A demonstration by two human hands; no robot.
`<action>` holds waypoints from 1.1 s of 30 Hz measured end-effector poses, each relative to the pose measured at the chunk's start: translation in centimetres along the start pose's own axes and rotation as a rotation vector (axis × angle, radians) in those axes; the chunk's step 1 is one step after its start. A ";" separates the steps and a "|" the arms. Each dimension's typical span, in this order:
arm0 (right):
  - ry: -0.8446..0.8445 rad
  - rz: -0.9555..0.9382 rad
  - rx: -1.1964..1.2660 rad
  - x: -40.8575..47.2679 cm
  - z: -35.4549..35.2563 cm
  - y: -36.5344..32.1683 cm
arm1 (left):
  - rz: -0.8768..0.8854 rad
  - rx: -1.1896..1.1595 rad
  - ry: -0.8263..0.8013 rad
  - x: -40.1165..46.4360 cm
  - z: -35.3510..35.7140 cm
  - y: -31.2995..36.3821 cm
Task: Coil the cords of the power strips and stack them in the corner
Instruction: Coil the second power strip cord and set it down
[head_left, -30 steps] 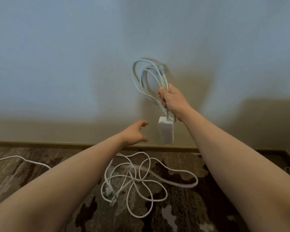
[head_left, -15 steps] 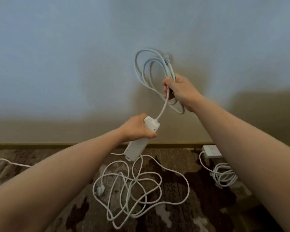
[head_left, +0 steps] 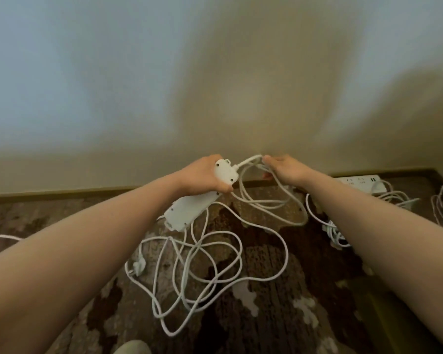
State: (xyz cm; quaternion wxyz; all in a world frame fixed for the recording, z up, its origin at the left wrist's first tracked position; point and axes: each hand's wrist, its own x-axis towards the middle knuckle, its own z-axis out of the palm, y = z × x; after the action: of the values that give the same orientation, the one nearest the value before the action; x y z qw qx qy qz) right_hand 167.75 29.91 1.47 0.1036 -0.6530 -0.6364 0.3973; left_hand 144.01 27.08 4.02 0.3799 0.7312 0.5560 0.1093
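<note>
A white power strip point(head_left: 201, 198), underside up and tilted, is held mid-frame, its cord point(head_left: 269, 200) hanging in loose loops. Below it another white cord point(head_left: 210, 267) sprawls tangled on the floor. At right, a second strip point(head_left: 358, 181) lies socket-side up beside bundled cord point(head_left: 394, 198).

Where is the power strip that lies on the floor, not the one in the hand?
In the head view, that power strip lies far right on the carpet, against the baseboard, just beyond the right forearm, its cord bundled beside it.
</note>
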 end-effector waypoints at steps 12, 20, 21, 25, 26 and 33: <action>0.078 -0.459 -0.110 -5.5 -1.5 4.7 | -0.477 -1.046 -0.217 5.7 3.5 4.8; 0.376 -0.603 0.071 -7.2 -1.4 5.9 | -0.604 -1.387 -0.290 8.5 7.6 7.8; 0.436 -0.605 0.121 -7.2 -1.4 5.7 | -0.599 -1.383 -0.318 8.6 7.9 8.0; 0.610 -0.318 0.596 -7.0 -2.3 5.0 | -0.482 -0.982 -0.272 9.5 8.5 7.8; 0.634 -0.258 0.692 -6.8 -2.8 5.1 | -0.369 -0.790 -0.194 9.7 8.6 7.5; 0.625 -0.001 0.978 -5.8 -4.4 6.1 | 0.153 -0.421 -0.173 10.6 9.4 6.9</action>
State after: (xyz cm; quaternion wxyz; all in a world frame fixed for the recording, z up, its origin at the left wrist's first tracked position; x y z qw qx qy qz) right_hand 175.93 25.24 2.70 0.5766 -0.6151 -0.3184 0.4334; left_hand 158.26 31.84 -0.53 0.5609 0.6823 0.4294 0.1883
